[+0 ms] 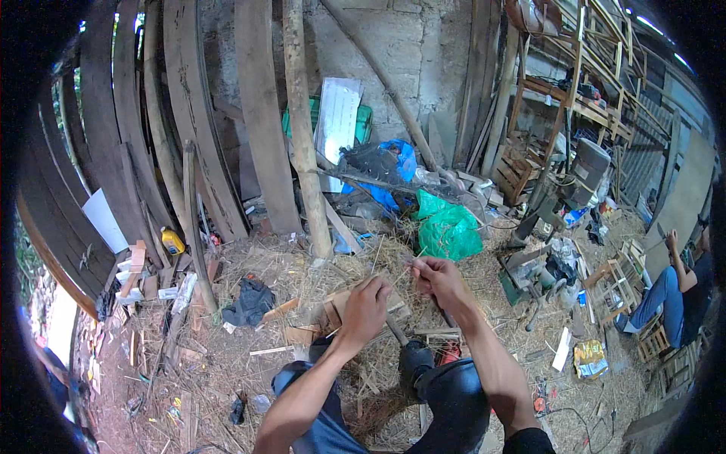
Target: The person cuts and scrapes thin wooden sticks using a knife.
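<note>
My left hand (367, 309) is raised in front of my knees, its fingers closed in a pinch. A thin pale sliver shows near its fingertips, too fine against the straw to name. Close by on the right, my right hand (441, 283) has thumb and forefinger pressed together. Something small and whitish shows at those fingertips, but its kind cannot be made out. The hands are apart. Below them, a wooden block (337, 309) lies partly behind my left hand, and a wooden pole (396, 331) slants down near my dark boot (415, 357).
Straw and wood scraps cover the ground. A green plastic bag (449, 229) lies ahead, with a black bag (250, 301) to the left. Planks (265, 121) and an upright post (303, 144) stand before the wall. At the right sits another person (684, 295) near a bench machine (563, 185).
</note>
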Tool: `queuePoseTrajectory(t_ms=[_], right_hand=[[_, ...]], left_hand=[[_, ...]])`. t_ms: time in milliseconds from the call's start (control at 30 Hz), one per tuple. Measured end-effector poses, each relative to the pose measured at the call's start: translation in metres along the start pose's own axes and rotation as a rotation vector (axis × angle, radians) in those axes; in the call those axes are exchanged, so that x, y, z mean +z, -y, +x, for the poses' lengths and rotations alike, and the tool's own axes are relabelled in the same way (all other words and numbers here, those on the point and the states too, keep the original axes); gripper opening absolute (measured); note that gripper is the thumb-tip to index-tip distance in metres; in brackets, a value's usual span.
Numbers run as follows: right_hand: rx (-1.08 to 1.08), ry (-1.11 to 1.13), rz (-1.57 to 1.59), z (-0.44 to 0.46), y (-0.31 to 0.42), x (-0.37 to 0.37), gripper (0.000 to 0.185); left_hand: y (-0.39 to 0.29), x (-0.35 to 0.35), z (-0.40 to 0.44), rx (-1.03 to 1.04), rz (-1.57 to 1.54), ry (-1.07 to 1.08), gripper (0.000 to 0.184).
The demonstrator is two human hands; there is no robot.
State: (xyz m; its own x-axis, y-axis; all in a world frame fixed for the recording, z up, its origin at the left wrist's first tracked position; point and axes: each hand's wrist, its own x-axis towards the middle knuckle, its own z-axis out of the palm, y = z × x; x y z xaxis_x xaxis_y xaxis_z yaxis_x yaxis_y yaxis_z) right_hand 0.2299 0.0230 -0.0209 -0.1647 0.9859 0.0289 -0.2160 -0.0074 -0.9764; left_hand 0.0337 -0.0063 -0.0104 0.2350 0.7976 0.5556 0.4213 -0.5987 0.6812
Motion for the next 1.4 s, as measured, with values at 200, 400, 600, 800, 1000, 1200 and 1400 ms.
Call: queuePoseTrajectory(t_ms=[200, 400, 600, 800, 1000, 1200, 1400], right_hand=[[-0.211, -0.428, 0.105, 0.001, 0.004, -0.075, 0.019], [-0.029, -0.02, -0.062, -0.018, 0.004, 0.026, 0.02], [0.024, 0.012, 0.022, -0.003, -0.008, 0.033, 0.018], [0.011, -0.142, 0.028, 0.0, -0.003, 0.007, 0.021], [-0.107, -0.407, 0.129, 0.001, 0.003, -0.055, 0.014], [-0.02, -0.119, -0.031, -0.026, 0.019, 0.028, 0.017], [0.038, 0.135, 0.04, -0.009, -0.005, 0.036, 0.018]], left_hand=[[0.02, -0.008, -0.009, -0.004, -0.019, -0.003, 0.009], [0.016, -0.004, 0.0, -0.269, -0.035, 0.076, 0.014], [0.013, -0.001, -0.001, 0.003, 0.071, -0.065, 0.01], [0.004, -0.004, -0.008, 0.013, 0.194, 0.026, 0.008], [0.011, -0.015, -0.01, 0.048, 0.165, -0.028, 0.01], [0.04, -0.009, -0.002, -0.24, -0.236, 0.052, 0.017], [0.034, -0.005, -0.001, -0.249, -0.258, 0.174, 0.016]])
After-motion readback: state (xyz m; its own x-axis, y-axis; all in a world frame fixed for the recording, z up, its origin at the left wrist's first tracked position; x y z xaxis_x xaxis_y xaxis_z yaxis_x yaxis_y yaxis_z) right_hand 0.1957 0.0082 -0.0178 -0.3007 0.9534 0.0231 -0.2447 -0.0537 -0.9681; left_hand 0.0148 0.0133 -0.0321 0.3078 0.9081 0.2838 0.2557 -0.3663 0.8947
